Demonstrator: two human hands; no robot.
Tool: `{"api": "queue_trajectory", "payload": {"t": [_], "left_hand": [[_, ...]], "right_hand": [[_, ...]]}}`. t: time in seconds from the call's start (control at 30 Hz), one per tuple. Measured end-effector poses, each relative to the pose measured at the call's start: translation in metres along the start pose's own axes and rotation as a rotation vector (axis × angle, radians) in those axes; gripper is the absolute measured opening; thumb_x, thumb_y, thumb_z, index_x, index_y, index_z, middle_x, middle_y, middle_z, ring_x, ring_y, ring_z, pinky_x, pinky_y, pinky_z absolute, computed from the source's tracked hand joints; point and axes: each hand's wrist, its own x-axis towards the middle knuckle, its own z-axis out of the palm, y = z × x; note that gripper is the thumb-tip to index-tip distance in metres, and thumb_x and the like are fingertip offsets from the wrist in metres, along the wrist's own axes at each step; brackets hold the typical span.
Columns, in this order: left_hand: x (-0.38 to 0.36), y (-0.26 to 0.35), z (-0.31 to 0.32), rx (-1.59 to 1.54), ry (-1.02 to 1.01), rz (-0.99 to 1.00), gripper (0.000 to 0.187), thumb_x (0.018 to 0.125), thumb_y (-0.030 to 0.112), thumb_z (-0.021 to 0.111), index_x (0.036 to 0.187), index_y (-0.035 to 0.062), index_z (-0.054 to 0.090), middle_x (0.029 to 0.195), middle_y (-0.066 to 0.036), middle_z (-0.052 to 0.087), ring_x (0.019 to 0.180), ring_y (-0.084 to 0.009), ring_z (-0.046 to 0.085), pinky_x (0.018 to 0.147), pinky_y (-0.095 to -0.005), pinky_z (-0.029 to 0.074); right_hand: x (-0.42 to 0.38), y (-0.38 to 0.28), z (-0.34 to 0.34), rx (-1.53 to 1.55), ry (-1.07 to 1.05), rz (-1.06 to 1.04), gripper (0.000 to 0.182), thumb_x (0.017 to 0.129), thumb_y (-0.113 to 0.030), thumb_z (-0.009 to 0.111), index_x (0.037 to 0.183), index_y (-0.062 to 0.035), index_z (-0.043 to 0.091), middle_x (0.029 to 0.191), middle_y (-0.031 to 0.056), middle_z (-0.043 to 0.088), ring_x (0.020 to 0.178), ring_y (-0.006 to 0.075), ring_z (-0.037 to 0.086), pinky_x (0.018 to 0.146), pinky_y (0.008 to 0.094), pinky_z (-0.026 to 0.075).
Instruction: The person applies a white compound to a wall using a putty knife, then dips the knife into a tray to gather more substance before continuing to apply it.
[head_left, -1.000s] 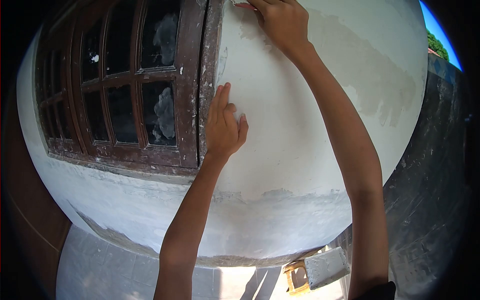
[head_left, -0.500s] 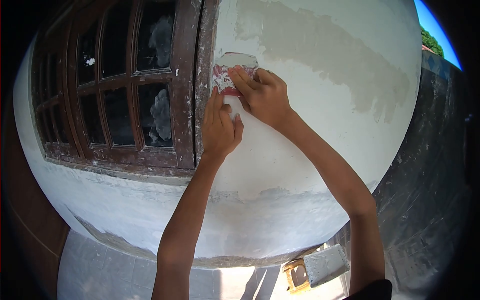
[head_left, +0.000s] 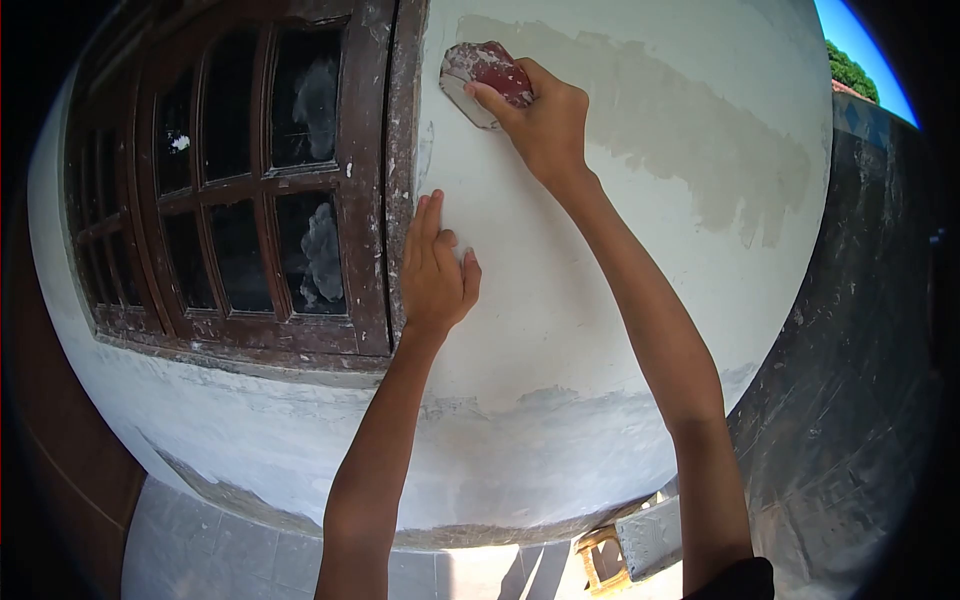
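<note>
Nearest, the left hand (head_left: 437, 285) stands just right of the window frame (head_left: 368, 250), fingers stretched upward, thumb apart; it has hold of nothing visible and seems braced against the wall (head_left: 560, 300). The right hand (head_left: 552, 120), higher and farther right of the window frame, has its grip closed on a red scraper (head_left: 498, 68), thumb on the near face. The scraper, smeared white, is tilted just right of the window frame's upper part; whether its edge touches the wall cannot be told. For a clean pass, a low blade angle and even pressure should serve best, easing off short of the window frame to spare its wood. Light, overlapping strokes would probably suit the darker patch (head_left: 650, 100) farther right of the window frame. Below and right of the window frame, a pale container (head_left: 655, 540) sits beside a wooden stool (head_left: 600, 568)
</note>
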Motion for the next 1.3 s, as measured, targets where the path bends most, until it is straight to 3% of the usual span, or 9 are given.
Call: {"api": "queue_trajectory", "payload": {"t": [0.37, 0.43, 0.57, 0.83, 0.9, 1.03, 1.1, 1.17, 1.3], "left_hand": [[0.000, -0.001, 0.000, -0.008, -0.006, 0.003, 0.028, 0.084, 0.005, 0.059, 0.105, 0.0006, 0.041, 0.152, -0.032, 0.035, 0.139, -0.0515, 0.036, 0.113, -0.0577, 0.032], [0.001, 0.000, -0.003, 0.072, -0.013, 0.025, 0.034, 0.083, 0.007, 0.063, 0.111, -0.0012, 0.044, 0.150, -0.031, 0.037, 0.136, -0.0500, 0.041, 0.110, -0.0569, 0.039], [-0.002, -0.003, -0.001, 0.039, -0.022, 0.009, 0.042, 0.084, 0.008, 0.061, 0.120, -0.0012, 0.042, 0.152, -0.031, 0.035, 0.139, -0.0503, 0.036, 0.113, -0.0572, 0.032], [-0.001, -0.004, 0.000, 0.035, -0.018, 0.018, 0.047, 0.083, 0.009, 0.062, 0.125, -0.0007, 0.042, 0.152, -0.030, 0.035, 0.139, -0.0497, 0.037, 0.111, -0.0569, 0.035], [-0.002, -0.003, 0.000, 0.033, -0.017, 0.019, 0.047, 0.083, 0.009, 0.062, 0.125, -0.0006, 0.042, 0.152, -0.030, 0.035, 0.138, -0.0498, 0.038, 0.111, -0.0570, 0.036], [0.000, 0.000, 0.001, 0.060, -0.013, 0.022, 0.048, 0.084, 0.009, 0.063, 0.125, -0.0006, 0.042, 0.152, -0.030, 0.035, 0.138, -0.0501, 0.038, 0.110, -0.0572, 0.036], [-0.002, 0.001, 0.002, 0.053, -0.016, 0.020, 0.047, 0.084, 0.009, 0.062, 0.125, -0.0006, 0.042, 0.152, -0.030, 0.035, 0.138, -0.0500, 0.038, 0.110, -0.0574, 0.036], [-0.001, -0.002, 0.000, 0.048, -0.019, 0.031, 0.047, 0.084, 0.010, 0.062, 0.125, -0.0005, 0.042, 0.152, -0.030, 0.036, 0.138, -0.0500, 0.038, 0.111, -0.0577, 0.036], [-0.001, -0.003, 0.001, 0.052, -0.009, 0.051, 0.046, 0.085, 0.010, 0.061, 0.125, -0.0001, 0.042, 0.152, -0.031, 0.035, 0.138, -0.0500, 0.038, 0.111, -0.0582, 0.035]], "right_hand": [[0.015, 0.026, 0.007, -0.008, 0.019, 0.214, 0.045, 0.082, -0.043, 0.077, 0.091, 0.0012, 0.075, 0.075, 0.0155, 0.073, 0.067, 0.0301, 0.071, 0.067, 0.0408, 0.055], [0.013, 0.027, 0.006, -0.092, 0.045, 0.228, 0.046, 0.082, -0.046, 0.076, 0.090, -0.0002, 0.075, 0.075, 0.0150, 0.073, 0.067, 0.0307, 0.070, 0.067, 0.0412, 0.055], [0.016, 0.027, 0.001, -0.211, 0.056, 0.253, 0.048, 0.080, -0.048, 0.076, 0.089, -0.0013, 0.075, 0.074, 0.0146, 0.073, 0.068, 0.0308, 0.070, 0.067, 0.0408, 0.054], [0.015, 0.047, -0.031, -0.228, 0.227, 0.375, 0.049, 0.081, -0.049, 0.075, 0.088, -0.0012, 0.076, 0.074, 0.0119, 0.073, 0.069, 0.0267, 0.069, 0.070, 0.0380, 0.053], [0.019, 0.063, -0.049, -0.248, 0.386, 0.432, 0.048, 0.081, -0.049, 0.075, 0.090, -0.0014, 0.076, 0.077, 0.0126, 0.073, 0.072, 0.0269, 0.070, 0.072, 0.0380, 0.054], [0.022, 0.061, -0.059, -0.146, 0.502, 0.453, 0.047, 0.082, -0.048, 0.075, 0.091, -0.0021, 0.077, 0.079, 0.0121, 0.074, 0.075, 0.0269, 0.071, 0.073, 0.0384, 0.054], [0.027, 0.035, -0.041, 0.113, 0.346, 0.409, 0.046, 0.081, -0.049, 0.074, 0.092, -0.0036, 0.077, 0.082, 0.0107, 0.075, 0.079, 0.0270, 0.072, 0.075, 0.0383, 0.054], [0.034, 0.028, -0.017, 0.060, 0.086, 0.326, 0.057, 0.080, -0.052, 0.078, 0.096, 0.0024, 0.075, 0.081, 0.0090, 0.074, 0.071, 0.0162, 0.066, 0.070, 0.0312, 0.052], [0.052, 0.043, -0.002, -0.173, -0.025, 0.259, 0.061, 0.080, -0.058, 0.075, 0.095, 0.0004, 0.076, 0.075, 0.0091, 0.073, 0.070, 0.0199, 0.068, 0.071, 0.0338, 0.053]]}}
